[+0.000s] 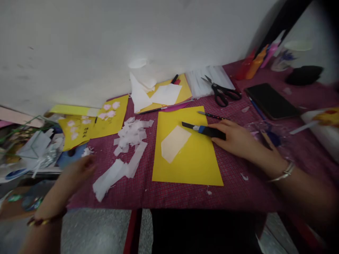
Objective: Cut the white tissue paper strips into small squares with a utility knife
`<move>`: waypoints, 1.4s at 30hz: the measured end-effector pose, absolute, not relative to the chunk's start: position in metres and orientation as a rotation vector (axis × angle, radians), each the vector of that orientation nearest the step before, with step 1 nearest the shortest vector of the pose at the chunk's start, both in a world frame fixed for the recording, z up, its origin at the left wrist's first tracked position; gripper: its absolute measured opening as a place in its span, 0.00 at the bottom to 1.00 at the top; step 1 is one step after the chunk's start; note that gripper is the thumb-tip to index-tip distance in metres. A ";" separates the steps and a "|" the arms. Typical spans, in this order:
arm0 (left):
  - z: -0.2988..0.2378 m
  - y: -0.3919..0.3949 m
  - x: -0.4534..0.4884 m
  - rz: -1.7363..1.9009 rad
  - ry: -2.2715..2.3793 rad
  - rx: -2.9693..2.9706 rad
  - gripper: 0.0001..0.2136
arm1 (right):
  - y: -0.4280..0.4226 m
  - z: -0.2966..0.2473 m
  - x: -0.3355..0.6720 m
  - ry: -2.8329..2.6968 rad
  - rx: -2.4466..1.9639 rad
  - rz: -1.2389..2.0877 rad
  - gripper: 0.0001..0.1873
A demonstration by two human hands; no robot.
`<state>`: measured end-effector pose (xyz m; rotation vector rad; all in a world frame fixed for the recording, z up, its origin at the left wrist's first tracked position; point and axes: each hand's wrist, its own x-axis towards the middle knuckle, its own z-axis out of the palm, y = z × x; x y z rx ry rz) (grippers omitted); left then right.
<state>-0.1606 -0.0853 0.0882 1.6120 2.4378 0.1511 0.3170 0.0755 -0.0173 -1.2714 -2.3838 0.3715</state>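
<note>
My right hand [233, 138] is closed round the handle end of a black-and-blue utility knife [205, 130], whose dark tip points left over a yellow sheet [189, 173]. A cream piece of paper with angled corners [174, 144] lies on that sheet, just left of the knife. Close above my right fingers rests a slim dark pen-like tool [210, 115]. My left hand [81, 171] is at the table's left edge, its curled fingers blurred. A small white paper scrap [88, 151] shows right beside them; whether it is held cannot be told. Crumpled white paper strips [131, 135] lie between my hands.
Black scissors [222, 91] lie on white sheets at the back. A dark phone-like slab [272, 100] and upright coloured bottles [255, 63] are at right. A yellow card with pink flowers [112, 120] sits back left. Cluttered items [39, 148] fill the far left, beyond the checked tablecloth [180, 197].
</note>
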 end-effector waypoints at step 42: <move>0.026 -0.015 0.059 0.059 1.279 2.775 0.07 | 0.034 0.015 0.290 -2.542 -0.759 0.559 0.40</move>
